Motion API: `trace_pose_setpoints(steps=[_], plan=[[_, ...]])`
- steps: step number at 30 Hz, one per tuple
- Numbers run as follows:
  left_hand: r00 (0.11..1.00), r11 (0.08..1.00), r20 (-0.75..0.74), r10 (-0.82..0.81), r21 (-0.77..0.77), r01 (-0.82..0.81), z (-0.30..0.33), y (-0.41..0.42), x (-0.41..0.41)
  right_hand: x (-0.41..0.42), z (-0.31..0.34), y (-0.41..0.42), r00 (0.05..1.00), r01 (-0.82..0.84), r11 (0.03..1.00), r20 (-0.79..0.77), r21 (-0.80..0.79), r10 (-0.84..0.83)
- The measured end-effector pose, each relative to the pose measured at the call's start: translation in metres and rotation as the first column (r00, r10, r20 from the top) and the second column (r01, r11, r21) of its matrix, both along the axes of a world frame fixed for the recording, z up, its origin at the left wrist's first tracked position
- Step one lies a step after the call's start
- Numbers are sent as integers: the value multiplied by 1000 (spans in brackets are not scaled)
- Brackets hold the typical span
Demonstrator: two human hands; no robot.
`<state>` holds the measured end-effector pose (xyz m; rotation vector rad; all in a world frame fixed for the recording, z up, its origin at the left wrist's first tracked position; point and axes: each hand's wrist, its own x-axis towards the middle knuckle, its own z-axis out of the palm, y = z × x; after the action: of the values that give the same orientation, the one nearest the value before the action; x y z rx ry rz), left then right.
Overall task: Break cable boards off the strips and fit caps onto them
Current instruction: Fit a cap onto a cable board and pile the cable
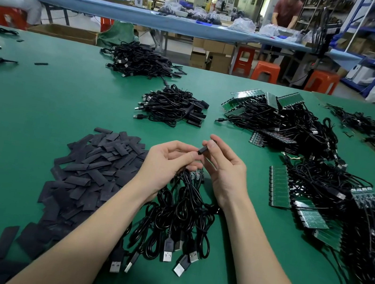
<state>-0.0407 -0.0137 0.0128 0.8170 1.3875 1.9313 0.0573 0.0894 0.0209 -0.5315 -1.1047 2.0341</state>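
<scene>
Caps pile: a loose heap of flat black caps [92,173] lies on the left half of the green tabletop [40,97], trailing down toward the near left corner.
Left hand: the left hand [165,163] is raised above the middle of the tabletop, palm turned inward, thumb and forefinger pressed together on one end of a small black cap [203,150].
Held piece: the small black cap sits between both hands; whether a board is already inside it cannot be told.
Cable bundle: a bunch of black USB cables [176,217] hangs from below the hands to the near edge, the silver plugs [167,255] fanned out on the mat; a bit of green board [197,175] shows just under the left fingers.
Right hand: the right hand [225,170] faces the left, thumb and forefinger pinching the other end of the same cap, the remaining fingers loosely curled.
Finished pile: a heap of capped cables [175,107] lies past the hands, toward the far edge.
Board strips: green cable-board strips [279,189] with black leads attached lie along the right side, tangled among more cables [284,123] up to the far right corner.
</scene>
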Motion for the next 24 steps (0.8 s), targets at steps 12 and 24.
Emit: trace_pose_setpoints(steps=[12, 24], plan=[[902, 898, -316, -293, -416, 146, 28, 4, -4, 0, 9, 15, 978, 102, 972, -156, -209, -136], [990, 937, -30, -136, -327, 119, 77, 51, -33, 5, 6, 17, 912, -342, 931, 283, 126, 297]])
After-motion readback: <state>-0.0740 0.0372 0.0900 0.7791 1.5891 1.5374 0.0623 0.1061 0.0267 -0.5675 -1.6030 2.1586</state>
